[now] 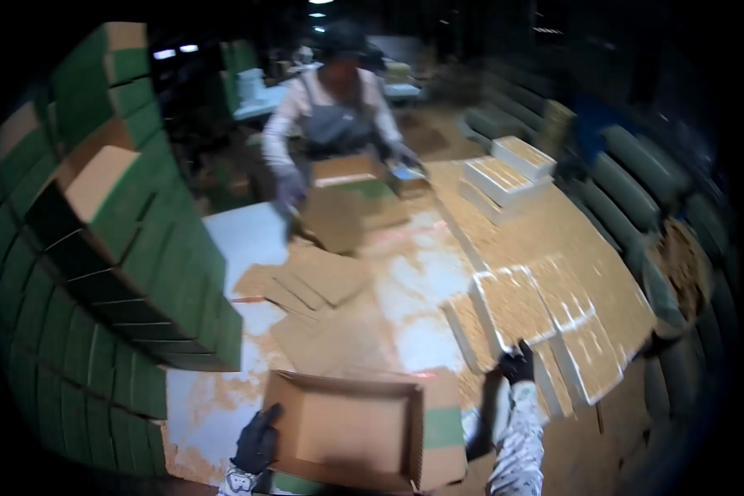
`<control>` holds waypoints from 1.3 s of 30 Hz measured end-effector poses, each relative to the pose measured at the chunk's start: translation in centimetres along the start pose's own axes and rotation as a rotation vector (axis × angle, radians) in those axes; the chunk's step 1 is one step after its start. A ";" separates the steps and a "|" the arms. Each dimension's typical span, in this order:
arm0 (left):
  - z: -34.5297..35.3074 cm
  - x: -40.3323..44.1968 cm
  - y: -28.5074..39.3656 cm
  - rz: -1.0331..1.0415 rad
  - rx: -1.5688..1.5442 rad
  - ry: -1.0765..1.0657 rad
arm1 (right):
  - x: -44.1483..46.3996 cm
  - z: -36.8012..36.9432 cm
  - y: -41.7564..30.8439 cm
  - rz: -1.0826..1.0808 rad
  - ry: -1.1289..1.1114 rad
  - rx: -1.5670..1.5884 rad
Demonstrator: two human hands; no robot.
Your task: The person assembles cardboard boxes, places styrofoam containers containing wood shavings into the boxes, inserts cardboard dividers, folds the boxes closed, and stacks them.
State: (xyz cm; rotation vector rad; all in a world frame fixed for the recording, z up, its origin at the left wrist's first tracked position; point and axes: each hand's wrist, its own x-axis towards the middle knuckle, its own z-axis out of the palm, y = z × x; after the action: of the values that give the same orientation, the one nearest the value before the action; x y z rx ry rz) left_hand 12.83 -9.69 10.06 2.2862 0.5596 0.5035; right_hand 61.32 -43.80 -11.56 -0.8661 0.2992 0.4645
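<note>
An open, empty cardboard box (351,430) with green bands on its outside lies at the near edge of the table. My left hand (257,440), in a dark glove, grips the box's left wall. My right hand (517,364), also dark-gloved, is at the near edge of a white-rimmed tray (514,307) filled with a tan crumbly material. Its fingers look bent against the tray's corner, and what they hold, if anything, is too small to make out. Flat cardboard sheets (326,277) lie beyond the box.
Tall stacks of green boxes (153,240) stand at the left. Across the table a co-worker (339,116) handles another carton (347,194). White trays (504,178) sit at the back right of the dusty table (248,236). Filled sacks (628,182) line the right side.
</note>
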 end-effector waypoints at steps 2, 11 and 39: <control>-0.4 0.4 0.9 -0.118 -0.109 -0.061 | 1.6 2.8 0.7 -0.006 0.164 -0.022; -0.7 0.5 1.4 -0.162 -0.147 -0.100 | -0.3 9.0 1.2 -0.244 0.373 0.041; 5.9 3.8 -0.5 0.008 -0.859 -0.090 | -33.5 21.8 -2.5 0.277 -0.652 -0.740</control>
State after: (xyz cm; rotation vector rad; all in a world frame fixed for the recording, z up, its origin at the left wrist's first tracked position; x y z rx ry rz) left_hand 18.83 -10.58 6.46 1.4787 0.2148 0.5122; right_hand 35.16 -37.09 18.04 -1.3321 -0.3910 1.1208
